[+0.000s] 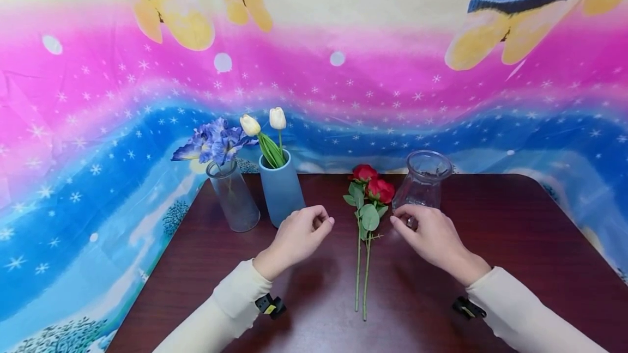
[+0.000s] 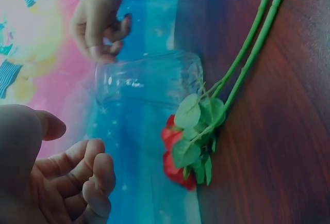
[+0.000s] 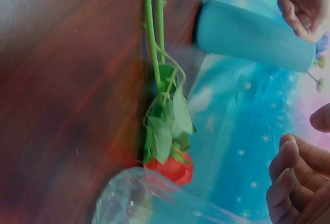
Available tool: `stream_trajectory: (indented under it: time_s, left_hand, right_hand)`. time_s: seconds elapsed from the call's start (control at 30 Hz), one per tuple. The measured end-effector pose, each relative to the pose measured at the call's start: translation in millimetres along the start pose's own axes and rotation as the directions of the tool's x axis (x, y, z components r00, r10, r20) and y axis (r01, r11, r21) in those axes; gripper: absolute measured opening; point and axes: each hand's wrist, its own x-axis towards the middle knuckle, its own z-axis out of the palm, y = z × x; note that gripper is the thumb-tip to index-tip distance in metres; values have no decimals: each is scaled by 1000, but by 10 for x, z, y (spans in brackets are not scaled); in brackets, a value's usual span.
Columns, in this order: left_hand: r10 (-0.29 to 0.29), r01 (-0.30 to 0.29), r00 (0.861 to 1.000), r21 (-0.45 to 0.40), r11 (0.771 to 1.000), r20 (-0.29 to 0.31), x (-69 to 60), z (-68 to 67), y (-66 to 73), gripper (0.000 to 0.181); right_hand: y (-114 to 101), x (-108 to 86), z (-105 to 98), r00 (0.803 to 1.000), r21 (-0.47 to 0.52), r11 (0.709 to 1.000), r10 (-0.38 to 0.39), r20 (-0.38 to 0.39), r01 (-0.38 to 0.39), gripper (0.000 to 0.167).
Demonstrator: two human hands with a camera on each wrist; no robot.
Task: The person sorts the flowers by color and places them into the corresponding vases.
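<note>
Just to the left of the clear vase [image 1: 418, 189], two red roses [image 1: 380, 190] lie side by side on the dark tabletop [image 1: 314, 315]. Their long axis goes from the flower heads, beside the clear vase, back toward the person, so the stems [image 1: 366, 282] lie nearer to the person than this vase does. As I judge, one relation matters most: the roses lie between the two hands, with the right hand [image 1: 434, 236] on the near side of the clear vase and the left hand [image 1: 296, 236] well to its left. To the leaves [image 1: 369, 217], the right hand seems the nearer one; to the stems, both look about equally near.

The fingers [image 2: 104, 175] of the left hand are loosely bent, the thumb stands apart from them, and they hold nothing. The right hand is similar: its fingers are softly curved, with a gap before the thumb, and nothing is held. Whether it touches the clear vase, I cannot tell surely. Well to the left of the clear vase stand a blue vase [image 1: 284, 192] with white tulips [image 1: 277, 118] and, farther left, a grey vase [image 1: 239, 204] with blue irises [image 1: 216, 141].
</note>
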Motion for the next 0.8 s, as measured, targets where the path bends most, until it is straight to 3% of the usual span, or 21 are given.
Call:
stream_trajectory:
  time_s: [0.2,0.33,0.47,0.63,0.8]
  left_hand:
    - [44,-44,999,11,999,8,25,93,98,16]
    - [70,-70,998,22,997,3,44,152,165,16]
    - [82,-83,996,38,996,28,41,241,198,17]
    - [93,-96,993,55,994,69,31,345,220,17]
    - [126,-133,988,72,988,91,43,375,274,20]
  right_hand:
    - [61,40,-157,990,-14,999,-51,-131,50,3]
    - [130,111,-268,958,-23,997,-82,-274,78,4]
    - [216,203,-386,932,-9,999,-51,-360,51,6]
    - [358,329,-495,925,6,1000,28,-378,-28,12]
    - [538,450,-575,928,4,986,160,-337,-169,20]
